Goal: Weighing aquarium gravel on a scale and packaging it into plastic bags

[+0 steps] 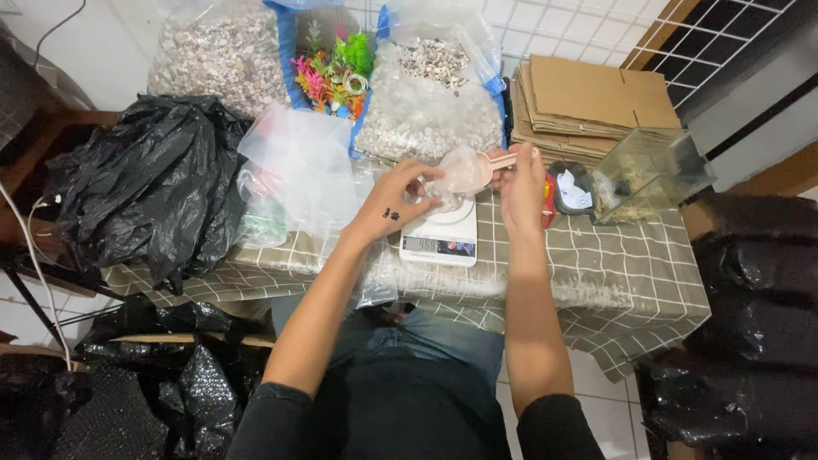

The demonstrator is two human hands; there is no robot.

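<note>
Weighing step in hand: the left hand (394, 198) grips the small clear bag (450, 181) open above the digital scale (440, 235) on the surface (596, 255), the right hand (521, 177) closed on the wooden scoop (498, 161) at its mouth; the next move likely calls for a steady tilt.

The table (596, 255) is covered in a matt, woven-looking cloth, checked olive with pale lines. On it the kitchen scale (440, 236) is smooth white plastic with a glossy display strip. The small bag (460, 173) over it is thin clear film, crinkled and shiny, and the scoop (503, 160) has a pale handle that looks like wood. To the far right, flattened cardboard (588, 106) lies matt and brown beside a clear, glossy tank (649, 170). On the left, the black bin bag (145, 187) is slick, creased plastic. The far sacks of pebbles (430, 98) look rough and gritty under clear plastic.
</note>
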